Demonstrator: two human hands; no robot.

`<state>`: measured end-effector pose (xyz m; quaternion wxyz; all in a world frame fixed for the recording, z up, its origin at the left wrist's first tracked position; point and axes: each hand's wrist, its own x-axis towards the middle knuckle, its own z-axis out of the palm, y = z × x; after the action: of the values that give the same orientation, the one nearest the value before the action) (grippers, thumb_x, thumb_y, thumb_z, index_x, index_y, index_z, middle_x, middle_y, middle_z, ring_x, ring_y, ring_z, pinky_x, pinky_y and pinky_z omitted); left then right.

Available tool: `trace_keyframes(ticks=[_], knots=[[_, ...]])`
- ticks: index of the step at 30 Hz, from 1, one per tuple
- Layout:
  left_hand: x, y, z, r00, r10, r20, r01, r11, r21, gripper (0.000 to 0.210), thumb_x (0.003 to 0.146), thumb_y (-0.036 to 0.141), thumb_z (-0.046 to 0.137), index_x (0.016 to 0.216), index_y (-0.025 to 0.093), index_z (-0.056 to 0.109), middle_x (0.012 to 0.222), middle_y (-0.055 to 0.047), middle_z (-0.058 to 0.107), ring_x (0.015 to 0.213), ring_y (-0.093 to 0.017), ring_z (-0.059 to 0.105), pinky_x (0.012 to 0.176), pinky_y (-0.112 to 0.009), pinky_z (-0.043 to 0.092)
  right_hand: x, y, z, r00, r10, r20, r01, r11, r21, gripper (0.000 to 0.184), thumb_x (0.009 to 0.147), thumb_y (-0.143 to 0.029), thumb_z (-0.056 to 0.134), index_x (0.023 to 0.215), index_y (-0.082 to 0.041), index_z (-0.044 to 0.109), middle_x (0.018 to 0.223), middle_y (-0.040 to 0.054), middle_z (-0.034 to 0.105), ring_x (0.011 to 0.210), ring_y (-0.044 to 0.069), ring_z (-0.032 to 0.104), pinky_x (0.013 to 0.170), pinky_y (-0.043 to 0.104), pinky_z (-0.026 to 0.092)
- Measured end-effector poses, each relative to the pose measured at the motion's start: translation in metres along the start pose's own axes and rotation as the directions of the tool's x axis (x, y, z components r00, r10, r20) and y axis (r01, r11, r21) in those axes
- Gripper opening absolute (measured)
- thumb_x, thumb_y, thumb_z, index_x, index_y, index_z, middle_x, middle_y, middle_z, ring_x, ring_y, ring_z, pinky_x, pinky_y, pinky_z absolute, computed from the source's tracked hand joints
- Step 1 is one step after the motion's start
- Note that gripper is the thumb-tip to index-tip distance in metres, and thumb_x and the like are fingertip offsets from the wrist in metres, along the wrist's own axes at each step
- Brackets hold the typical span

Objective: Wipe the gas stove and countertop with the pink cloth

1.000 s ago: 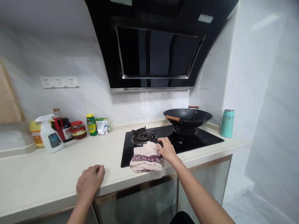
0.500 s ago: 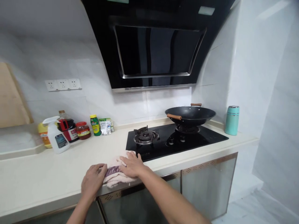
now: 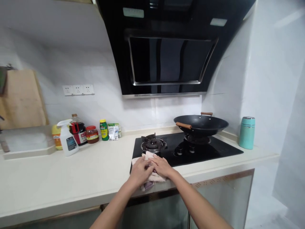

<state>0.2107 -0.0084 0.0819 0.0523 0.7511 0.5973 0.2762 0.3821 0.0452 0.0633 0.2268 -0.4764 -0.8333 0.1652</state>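
- Two hands lay side by side on a pink cloth [image 3: 152, 182] at the near left corner of the hob [image 3: 209, 149], close to the counter's near edge.
- Largest in view, a black hood [image 3: 171, 47] hung over the hob on the far wall.
- Next, the pale counter [image 3: 71, 178] ran from left to right, with the glass hob set into its right part.
- On the far left, a wooden board [image 3: 22, 98] leaned against the wall.
- On the hob's far right burner sat a black wok [image 3: 201, 124] with wooden handles; the left burner [image 3: 152, 143] was bare, just beyond the cloth.
- Far right on the counter stood a teal flask [image 3: 247, 132], well apart from the hands.
- Against the far wall to the left stood a spray bottle [image 3: 68, 138] with jars and bottles just beside it.
- Pressed on the cloth's left part, the left hand [image 3: 140, 171] had its fingers flat and nearly straight, gripping nothing.
- Touching it, the right hand [image 3: 163, 166] lay flat on the cloth's right part, fingers spread a little, closed round nothing.
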Motion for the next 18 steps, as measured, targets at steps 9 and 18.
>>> trace_keyframes(ticks=[9,18], knots=[[0.004,0.007,0.011,0.975,-0.162,0.15,0.125,0.966,0.226,0.069,0.086,0.06,0.055,0.151,0.037,0.053,0.172,-0.01,0.027,0.155,-0.044,0.028,0.121,-0.067,0.021,-0.053,0.071,0.029,0.875,0.045,-0.483,-0.136,0.979,-0.155,0.051,0.1,-0.042,0.033,0.128,-0.027,0.073,0.143,0.0095,0.063,0.14,0.03,0.053,0.122,0.056,0.034],[0.02,-0.07,-0.036,0.929,-0.346,0.131,0.309,0.92,0.241,0.062,0.094,0.05,0.039,0.149,0.028,0.055,0.16,-0.008,0.051,0.153,-0.032,0.036,0.121,-0.056,0.03,-0.064,0.109,0.064,0.833,-0.17,-0.526,-0.055,0.921,-0.385,0.047,0.096,-0.054,0.045,0.13,-0.038,0.072,0.145,0.0014,0.06,0.136,0.033,0.057,0.106,0.055,0.051]])
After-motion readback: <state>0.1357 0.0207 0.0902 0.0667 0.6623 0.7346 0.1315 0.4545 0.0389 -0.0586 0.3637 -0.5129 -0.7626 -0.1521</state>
